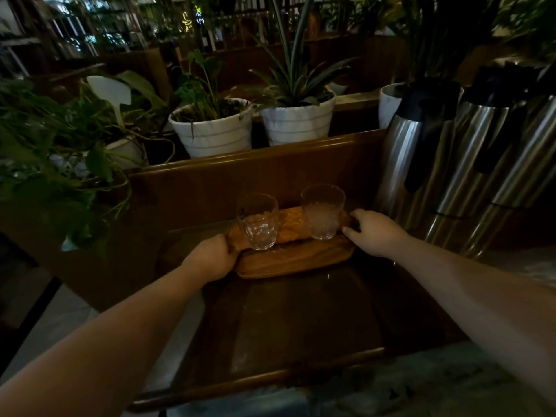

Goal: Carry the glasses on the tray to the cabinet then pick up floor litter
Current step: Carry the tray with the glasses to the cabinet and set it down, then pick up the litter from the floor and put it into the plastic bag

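Observation:
An oval wooden tray [288,260] lies on the dark wooden cabinet top [301,320], near its raised back board. Two clear textured glasses stand upright on it: one glass [258,222] at the left, the other glass [323,212] at the right. My left hand [210,258] grips the tray's left end, fingers curled over the rim. On the tray's right end rests my right hand [374,231], fingers bent at the rim beside the right glass. No floor litter shows.
Several steel thermos jugs [421,152] stand close on the right. Behind the back board sit white plant pots [215,130] and another pot [296,121], with leafy plants [54,152] spilling over at the left. A pale floor [60,323] shows at the lower left.

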